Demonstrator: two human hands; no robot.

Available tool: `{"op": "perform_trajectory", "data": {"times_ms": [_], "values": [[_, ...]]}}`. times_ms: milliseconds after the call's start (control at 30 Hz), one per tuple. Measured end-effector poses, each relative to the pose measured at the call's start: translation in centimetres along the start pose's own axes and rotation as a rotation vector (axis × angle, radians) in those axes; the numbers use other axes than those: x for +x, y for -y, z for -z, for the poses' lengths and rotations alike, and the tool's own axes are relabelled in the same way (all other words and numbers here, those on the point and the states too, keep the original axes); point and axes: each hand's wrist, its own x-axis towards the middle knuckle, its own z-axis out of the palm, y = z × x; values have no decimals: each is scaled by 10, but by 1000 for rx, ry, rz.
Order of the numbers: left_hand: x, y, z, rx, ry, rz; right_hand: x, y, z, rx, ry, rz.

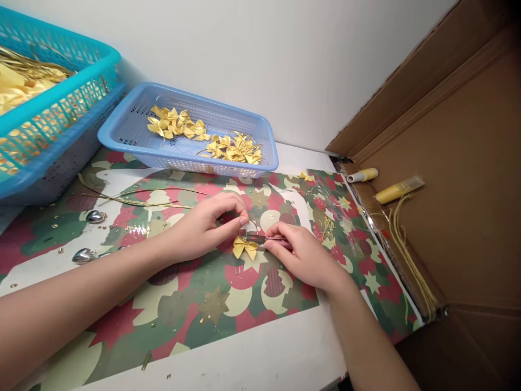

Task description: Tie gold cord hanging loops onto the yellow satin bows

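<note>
My left hand (222, 220) is closed, thumb and forefinger pinching a thin gold cord (254, 224) that loops up from a yellow satin bow (245, 248). The bow hangs just below my fingertips, over the patterned sheet. In my closed right hand (299, 247) is a slim dark metal tool (259, 238) with a reddish handle, its tip pointing left at the cord just above the bow. Whether it is tweezers or small scissors I cannot tell.
A blue basket (187, 151) behind my hands holds several yellow bows. Stacked turquoise baskets (81, 98) stand left with ribbon and cords. Gold cords (142, 198) and two silver heart-shaped pieces (96, 216) lie left. Cardboard (448, 163) walls the right side, with yellow tubes (399, 190) and strings.
</note>
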Motion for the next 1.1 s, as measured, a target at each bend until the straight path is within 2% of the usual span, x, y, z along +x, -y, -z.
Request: {"op": "perform_trajectory", "data": {"times_ms": [533, 667, 733, 833, 900, 933, 1033, 1100], "values": [[0, 0, -1, -11, 3, 4, 4, 3, -6, -59, -53, 15], [1, 0, -1, -11, 1, -10, 3, 2, -2, -14, -44, 16], [1, -1, -1, -19, -36, -43, 3, -2, 3, 5, -61, 21], [0, -4, 0, 29, -234, -75, 8, -14, 10, -63, -231, -22], [-1, -5, 0, 138, -378, -62, 13, -22, 12, -192, -375, -69], [-2, -4, 0, 206, -413, -54, 15, -26, 11, -263, -427, -89], [-3, -2, -1, 379, -398, -51, 20, -28, 5, -384, -541, -87], [-3, -1, -2, 441, -383, -55, 21, -21, -3, -330, -558, -32]]}}
